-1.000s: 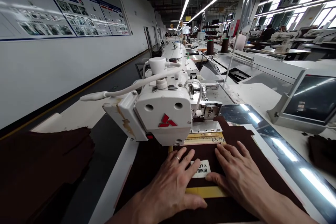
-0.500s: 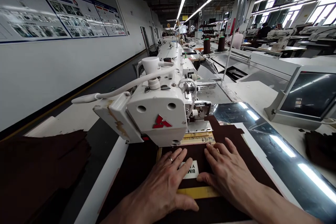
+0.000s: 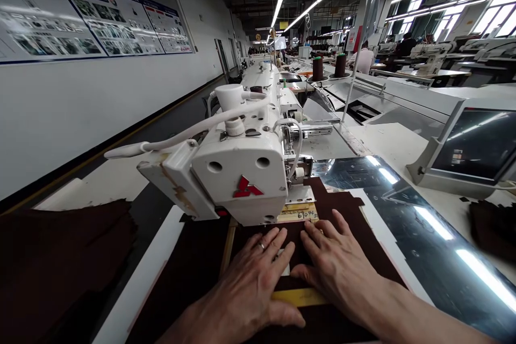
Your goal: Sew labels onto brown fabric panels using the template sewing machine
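Dark brown fabric lies flat under the head of a white sewing machine with a red emblem. My left hand rests on the fabric, palm down, fingers stretched forward and thumb out to the right. My right hand lies flat to its right, fingers spread, fingertips close to the yellow strip with handwriting. Between the hands a white label shows only in part, mostly covered by my left fingers. Below it, a yellow strip crosses the fabric between both hands.
A control screen stands on the right, beyond the shiny table plate. More brown fabric is piled at the left and far right. Two thread cones stand behind the machine. A person sits farther back.
The fabric and the yellow strips have shifted left under the machine head. My right hand has moved left with them, closer to my left hand, and the label is now more covered.
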Demonstrator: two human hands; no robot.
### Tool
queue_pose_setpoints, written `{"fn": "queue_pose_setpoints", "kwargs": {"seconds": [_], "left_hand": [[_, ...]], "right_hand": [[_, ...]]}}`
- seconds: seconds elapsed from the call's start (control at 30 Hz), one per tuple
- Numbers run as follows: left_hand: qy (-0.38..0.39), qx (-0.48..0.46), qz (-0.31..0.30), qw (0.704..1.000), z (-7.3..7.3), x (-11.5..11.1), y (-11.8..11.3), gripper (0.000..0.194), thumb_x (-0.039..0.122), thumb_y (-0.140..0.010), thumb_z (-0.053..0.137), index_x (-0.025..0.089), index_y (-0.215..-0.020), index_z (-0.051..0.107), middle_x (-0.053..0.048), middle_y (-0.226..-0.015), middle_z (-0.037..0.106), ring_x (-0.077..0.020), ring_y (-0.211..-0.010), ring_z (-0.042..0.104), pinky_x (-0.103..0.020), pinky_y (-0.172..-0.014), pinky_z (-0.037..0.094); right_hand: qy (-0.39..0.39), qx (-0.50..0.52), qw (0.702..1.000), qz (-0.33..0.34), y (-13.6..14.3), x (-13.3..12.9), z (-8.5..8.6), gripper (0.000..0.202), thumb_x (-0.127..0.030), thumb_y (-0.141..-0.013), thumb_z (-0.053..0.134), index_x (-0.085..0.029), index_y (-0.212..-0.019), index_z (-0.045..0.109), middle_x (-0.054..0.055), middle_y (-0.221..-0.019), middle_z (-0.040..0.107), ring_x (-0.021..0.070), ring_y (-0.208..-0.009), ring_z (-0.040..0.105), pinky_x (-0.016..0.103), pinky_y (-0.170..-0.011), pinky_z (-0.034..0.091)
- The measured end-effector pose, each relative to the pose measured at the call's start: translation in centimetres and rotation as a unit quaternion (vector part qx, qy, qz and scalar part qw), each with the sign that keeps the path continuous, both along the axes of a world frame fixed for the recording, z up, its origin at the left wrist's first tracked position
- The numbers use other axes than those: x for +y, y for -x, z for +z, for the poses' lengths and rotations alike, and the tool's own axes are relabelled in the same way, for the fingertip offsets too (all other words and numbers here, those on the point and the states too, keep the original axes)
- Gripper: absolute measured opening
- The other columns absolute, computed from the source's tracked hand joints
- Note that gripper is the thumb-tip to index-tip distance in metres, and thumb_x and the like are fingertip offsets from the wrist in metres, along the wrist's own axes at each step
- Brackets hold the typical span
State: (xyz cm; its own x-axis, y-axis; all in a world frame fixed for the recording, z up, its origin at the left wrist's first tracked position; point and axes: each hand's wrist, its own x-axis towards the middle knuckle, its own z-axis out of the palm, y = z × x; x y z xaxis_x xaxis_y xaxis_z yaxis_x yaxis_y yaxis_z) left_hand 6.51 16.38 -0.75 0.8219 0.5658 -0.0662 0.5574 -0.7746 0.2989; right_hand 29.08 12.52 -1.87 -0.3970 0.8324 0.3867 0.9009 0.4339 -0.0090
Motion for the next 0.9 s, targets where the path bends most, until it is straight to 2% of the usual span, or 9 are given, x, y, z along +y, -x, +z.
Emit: {"fn": "queue_pose_setpoints", "kwargs": {"seconds": [0.27, 0.5, 0.67, 0.9], "left_hand": [[-0.001, -0.001, 0.001, 1.0, -0.3, 0.1, 0.3, 0.116, 0.091, -0.074, 0.051, 0.019, -0.161, 0.027, -0.02, -0.164, 0.03, -0.0419, -0.151, 0.031, -0.065, -0.118, 0.03], [0.004, 0.007, 0.001, 1.0, 0.2, 0.2, 0.5, 0.116, 0.091, -0.074, 0.051, 0.02, -0.162, 0.024, -0.019, -0.164, 0.031, -0.0415, -0.151, 0.031, -0.065, -0.118, 0.03], [0.004, -0.003, 0.005, 1.0, 0.2, 0.2, 0.8, 0.119, 0.092, -0.073, 0.05, 0.019, -0.163, 0.021, -0.019, -0.165, 0.029, -0.0407, -0.151, 0.03, -0.066, -0.119, 0.03], [0.023, 0.027, 0.011, 0.999, 1.5, 0.2, 0.8, 0.112, 0.089, -0.076, 0.053, 0.017, -0.159, 0.031, -0.018, -0.165, 0.03, -0.0386, -0.152, 0.029, -0.064, -0.12, 0.029]], "right_hand": [[-0.004, 0.006, 1.0, 0.021, 0.8, 0.3, -0.4, 0.046, -0.052, -0.101, 0.055, -0.012, -0.119, 0.072, 0.018, -0.126, 0.069, 0.0349, -0.117, 0.06, 0.066, -0.116, 0.026], [-0.015, 0.024, 0.999, 0.04, 1.3, 0.5, -1.0, 0.038, -0.044, -0.104, 0.054, -0.015, -0.121, 0.07, 0.014, -0.125, 0.07, 0.0318, -0.117, 0.06, 0.063, -0.119, 0.021], [0.023, 0.052, 0.997, 0.055, 1.5, 0.7, -0.7, 0.035, -0.043, -0.101, 0.059, -0.018, -0.124, 0.067, 0.01, -0.126, 0.07, 0.0311, -0.115, 0.06, 0.065, -0.119, 0.022], [0.113, 0.104, 0.984, 0.092, 1.4, 1.2, 0.7, 0.024, -0.035, -0.101, 0.06, -0.021, -0.12, 0.067, 0.006, -0.124, 0.07, 0.0285, -0.116, 0.059, 0.061, -0.119, 0.028]]}}
